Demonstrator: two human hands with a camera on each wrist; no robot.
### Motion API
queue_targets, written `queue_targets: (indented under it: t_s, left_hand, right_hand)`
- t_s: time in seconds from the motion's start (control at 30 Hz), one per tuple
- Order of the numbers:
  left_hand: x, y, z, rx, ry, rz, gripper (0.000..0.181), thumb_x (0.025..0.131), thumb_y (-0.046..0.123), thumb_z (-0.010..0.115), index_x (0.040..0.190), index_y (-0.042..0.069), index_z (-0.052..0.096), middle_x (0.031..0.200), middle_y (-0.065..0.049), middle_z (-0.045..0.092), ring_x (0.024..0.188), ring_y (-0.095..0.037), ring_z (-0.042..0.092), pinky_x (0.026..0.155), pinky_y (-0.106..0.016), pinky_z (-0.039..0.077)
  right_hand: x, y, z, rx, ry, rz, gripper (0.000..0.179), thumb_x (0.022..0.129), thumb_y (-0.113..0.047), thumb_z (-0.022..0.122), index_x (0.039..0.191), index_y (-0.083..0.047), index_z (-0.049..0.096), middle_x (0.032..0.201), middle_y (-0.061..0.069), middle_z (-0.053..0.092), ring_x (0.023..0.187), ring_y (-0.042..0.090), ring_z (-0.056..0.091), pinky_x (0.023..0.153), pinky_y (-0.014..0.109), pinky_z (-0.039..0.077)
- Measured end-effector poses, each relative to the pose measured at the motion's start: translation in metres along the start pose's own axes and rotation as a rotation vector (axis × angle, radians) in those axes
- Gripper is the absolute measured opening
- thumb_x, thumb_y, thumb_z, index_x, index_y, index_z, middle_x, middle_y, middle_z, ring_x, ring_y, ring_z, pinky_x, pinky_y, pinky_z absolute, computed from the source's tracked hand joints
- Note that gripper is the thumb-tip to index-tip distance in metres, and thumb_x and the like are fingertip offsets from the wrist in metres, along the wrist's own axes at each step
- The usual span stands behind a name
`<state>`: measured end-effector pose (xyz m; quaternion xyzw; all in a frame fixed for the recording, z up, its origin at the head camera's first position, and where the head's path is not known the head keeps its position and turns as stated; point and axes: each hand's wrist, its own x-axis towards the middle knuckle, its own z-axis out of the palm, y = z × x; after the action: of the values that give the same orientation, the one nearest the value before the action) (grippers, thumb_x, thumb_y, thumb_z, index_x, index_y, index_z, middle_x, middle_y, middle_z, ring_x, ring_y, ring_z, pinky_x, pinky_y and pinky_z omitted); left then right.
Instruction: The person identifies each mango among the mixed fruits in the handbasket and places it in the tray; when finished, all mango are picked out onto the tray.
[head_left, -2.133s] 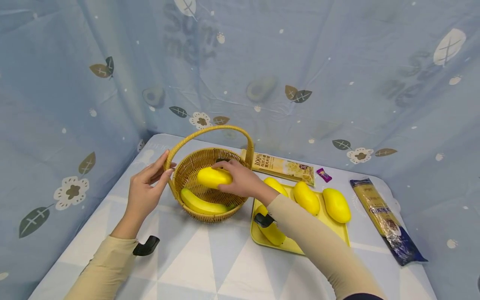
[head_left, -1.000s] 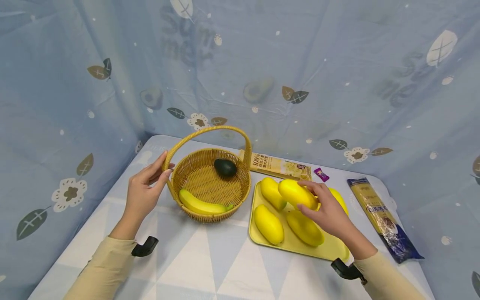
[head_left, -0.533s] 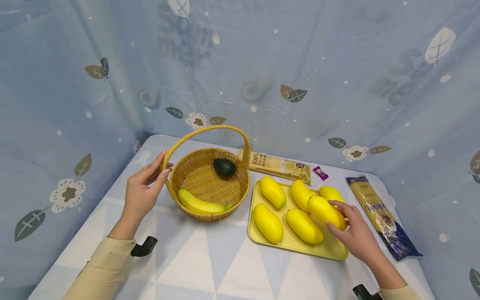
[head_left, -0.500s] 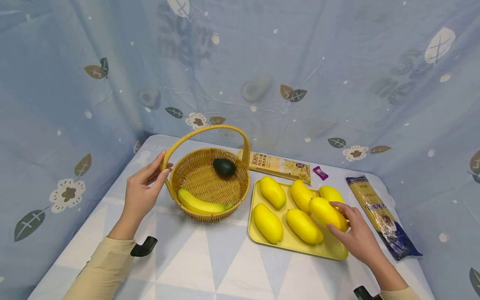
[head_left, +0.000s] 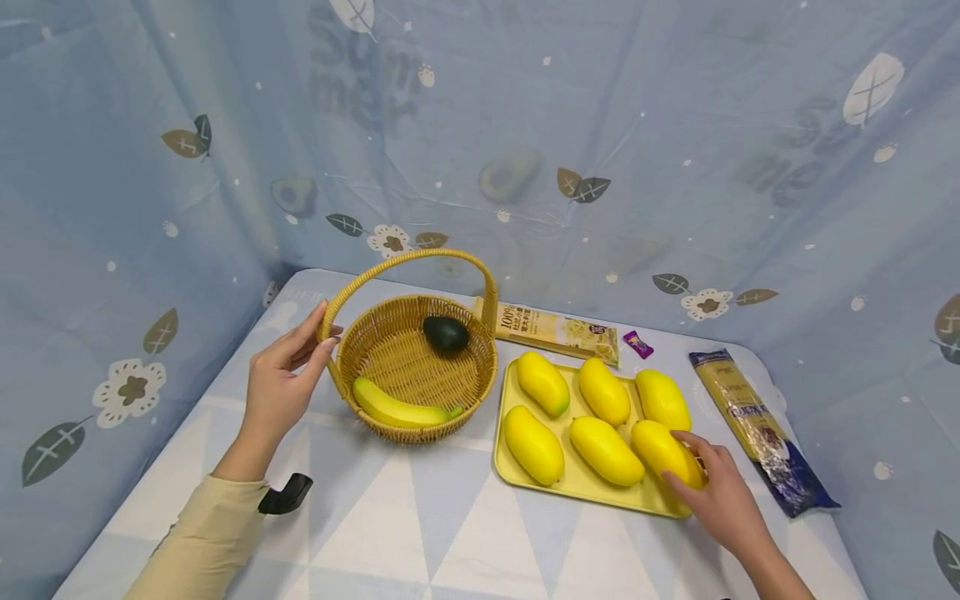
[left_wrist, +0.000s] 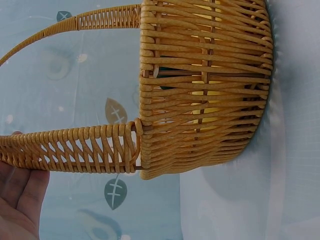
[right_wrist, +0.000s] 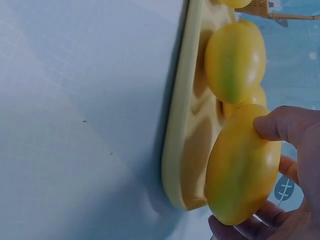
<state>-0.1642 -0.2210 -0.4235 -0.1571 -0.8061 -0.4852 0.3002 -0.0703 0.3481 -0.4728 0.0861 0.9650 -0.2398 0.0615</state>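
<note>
My left hand (head_left: 281, 379) pinches the left side of the tall handle (head_left: 408, 258) of a wicker basket (head_left: 345, 379). In the basket lie a banana (head_left: 401, 407) near the front and a dark avocado (head_left: 446, 334) at the back. To the right is a yellow tray (head_left: 588, 492) with several yellow mangoes (head_left: 606, 451) in two rows. At its front right corner my right hand (head_left: 720, 493) holds one mango (right_wrist: 242, 167), thumb on one side and fingers round the other. In the right wrist view this mango overlaps the tray's end.
Behind basket and tray lies a long pasta packet (head_left: 558, 331), with a small purple candy (head_left: 638, 344) to its right. A blue and gold packet (head_left: 761, 429) lies right of the tray. A patterned curtain (head_left: 480, 125) rises behind the table.
My right hand took the mango out of the basket, carried it right and lowered it to the tray's front right corner. My left hand stayed on the basket handle.
</note>
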Motion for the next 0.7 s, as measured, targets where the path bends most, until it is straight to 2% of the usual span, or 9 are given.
queue_targets:
  t_s: [0.23, 0.5, 0.7]
  left_hand:
    - [0.000, 0.001, 0.000, -0.012, 0.001, 0.001, 0.064, 0.091, -0.009, 0.070, 0.147, 0.019, 0.056, 0.114, -0.014, 0.074, 0.106, 0.007, 0.064, 0.086, -0.009, 0.052]
    - [0.001, 0.000, 0.000, -0.003, 0.003, 0.019, 0.065, 0.090, -0.010, 0.070, 0.147, 0.017, 0.056, 0.113, -0.016, 0.074, 0.106, 0.009, 0.063, 0.087, -0.009, 0.051]
    - [0.001, -0.002, 0.000, -0.002, 0.006, 0.025, 0.065, 0.089, -0.011, 0.070, 0.147, 0.016, 0.056, 0.112, -0.016, 0.074, 0.104, 0.009, 0.063, 0.086, -0.009, 0.051]
  right_hand:
    - [0.002, 0.003, 0.009, -0.007, 0.029, 0.008, 0.073, 0.094, -0.036, 0.072, 0.152, -0.008, 0.040, 0.132, 0.032, 0.043, 0.114, 0.048, 0.050, 0.098, 0.070, 0.044]
    - [0.002, 0.002, 0.014, -0.004, 0.030, 0.027, 0.078, 0.094, -0.048, 0.070, 0.152, -0.007, 0.040, 0.133, 0.033, 0.045, 0.119, 0.051, 0.049, 0.102, 0.071, 0.041]
    - [0.001, 0.003, 0.016, -0.003, 0.030, 0.020, 0.080, 0.095, -0.051, 0.068, 0.153, -0.004, 0.038, 0.138, 0.033, 0.042, 0.124, 0.053, 0.045, 0.104, 0.071, 0.039]
